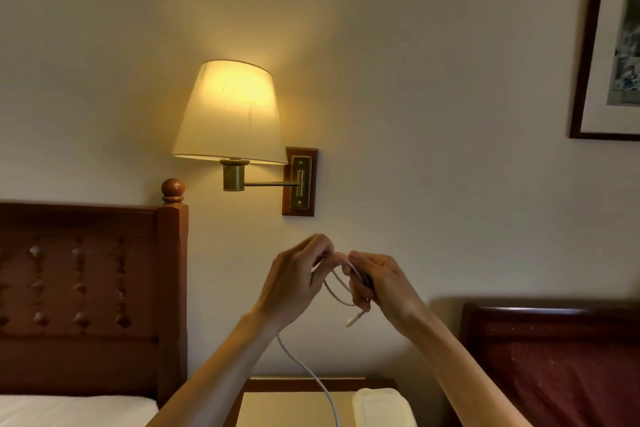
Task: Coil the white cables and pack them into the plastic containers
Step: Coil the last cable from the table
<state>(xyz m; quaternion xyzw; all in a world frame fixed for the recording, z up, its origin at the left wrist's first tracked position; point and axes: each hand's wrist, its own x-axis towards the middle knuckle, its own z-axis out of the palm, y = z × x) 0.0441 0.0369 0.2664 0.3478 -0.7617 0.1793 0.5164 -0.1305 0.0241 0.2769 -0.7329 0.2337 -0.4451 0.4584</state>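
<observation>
Both hands are raised in front of the wall, below the lamp. My left hand [298,277] and my right hand [377,282] pinch a thin white cable [337,291] between them, fingertips nearly touching. A small loop of it hangs between the hands, and one plug end dangles just below my right hand. The long free part of the cable drops from under my left wrist down to the nightstand. A translucent plastic container [382,407] sits on the nightstand at the bottom edge, partly cut off.
A lit wall lamp [230,114] on a swing arm hangs above the hands. A wooden headboard [90,288] and white bedding are at the left, a second dark red headboard [554,357] at the right. The nightstand [287,406] stands between the beds. A framed picture [613,45] hangs upper right.
</observation>
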